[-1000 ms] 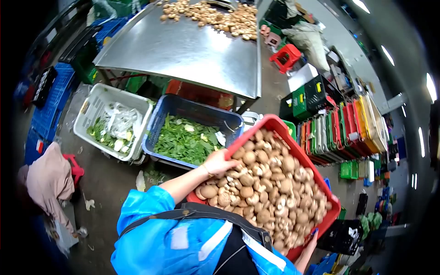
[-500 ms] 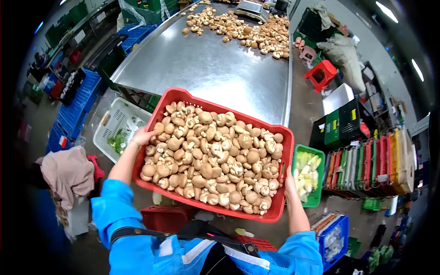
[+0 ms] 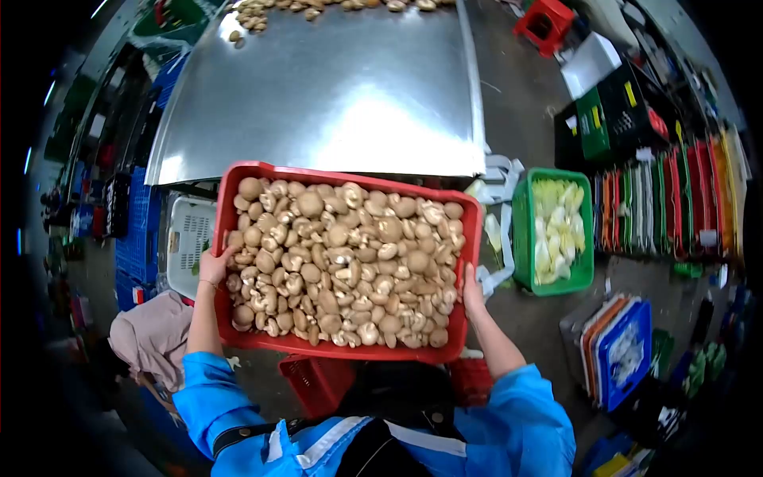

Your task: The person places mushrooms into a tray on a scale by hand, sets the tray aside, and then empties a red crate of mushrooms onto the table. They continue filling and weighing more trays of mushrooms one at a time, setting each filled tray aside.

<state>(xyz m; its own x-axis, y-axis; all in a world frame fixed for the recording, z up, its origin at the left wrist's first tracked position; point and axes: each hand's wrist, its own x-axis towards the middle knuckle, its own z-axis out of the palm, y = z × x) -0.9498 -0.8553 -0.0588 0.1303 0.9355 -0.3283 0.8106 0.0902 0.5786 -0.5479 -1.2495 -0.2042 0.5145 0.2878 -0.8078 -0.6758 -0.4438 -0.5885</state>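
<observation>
Head view: the red tray (image 3: 350,350), heaped with mushrooms (image 3: 342,266), has swung round from a slant to nearly square before the near edge of the metal surface (image 3: 318,95), which suggests a steadier carry, the load borne by hand. Each grip is partly closed around the tray: the left hand (image 3: 216,265) clasps its left end, thumb over the rim; the right hand (image 3: 474,292) grasps its right end, fingers mostly hidden. Right of the tray stands a green crate (image 3: 556,288).
</observation>
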